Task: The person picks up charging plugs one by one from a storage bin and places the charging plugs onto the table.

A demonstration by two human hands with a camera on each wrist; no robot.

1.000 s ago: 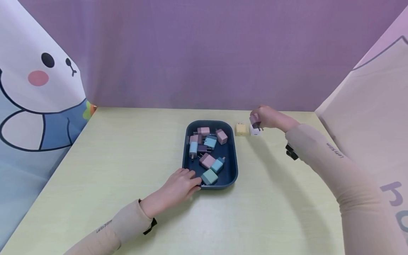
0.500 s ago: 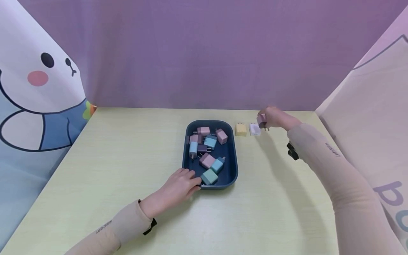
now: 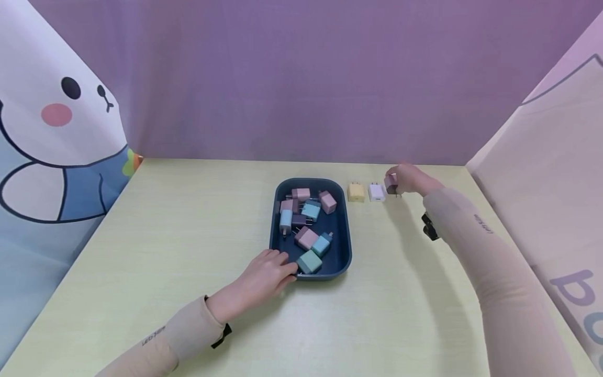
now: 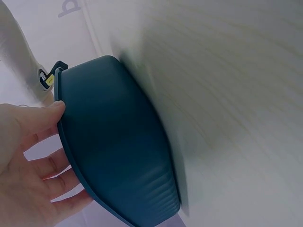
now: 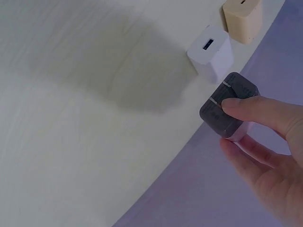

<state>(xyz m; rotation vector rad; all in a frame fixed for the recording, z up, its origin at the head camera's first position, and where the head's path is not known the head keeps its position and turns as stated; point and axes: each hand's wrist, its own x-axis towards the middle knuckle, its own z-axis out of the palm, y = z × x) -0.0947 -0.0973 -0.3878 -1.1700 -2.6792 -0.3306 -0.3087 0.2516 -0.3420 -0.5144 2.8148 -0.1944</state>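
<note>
At the table's far right my right hand (image 3: 412, 179) pinches a pink-and-dark charger plug (image 3: 390, 184). In the right wrist view the dark prong face of this charger plug (image 5: 227, 113) shows, with the thumb pressed on it and fingers behind. Just left of it stand a white charger plug (image 3: 376, 192) and a yellow charger plug (image 3: 356, 192), side by side with prongs facing away. My left hand (image 3: 264, 275) grips the near left corner of a dark blue tray (image 3: 347, 246). In the left wrist view the thumb lies over the rim of the tray (image 4: 109, 127).
Inside the tray lie several pink, blue, green and purple charger plugs, among them a green one (image 3: 309, 261) at the near end. A purple curtain (image 3: 301, 78) hangs behind the table's (image 3: 198, 220) far edge. A printed cloth (image 3: 556, 173) borders the right side.
My right hand has moved right and slightly down with the pink-and-dark charger plug, uncovering the white one. My left hand and the tray have not moved.
</note>
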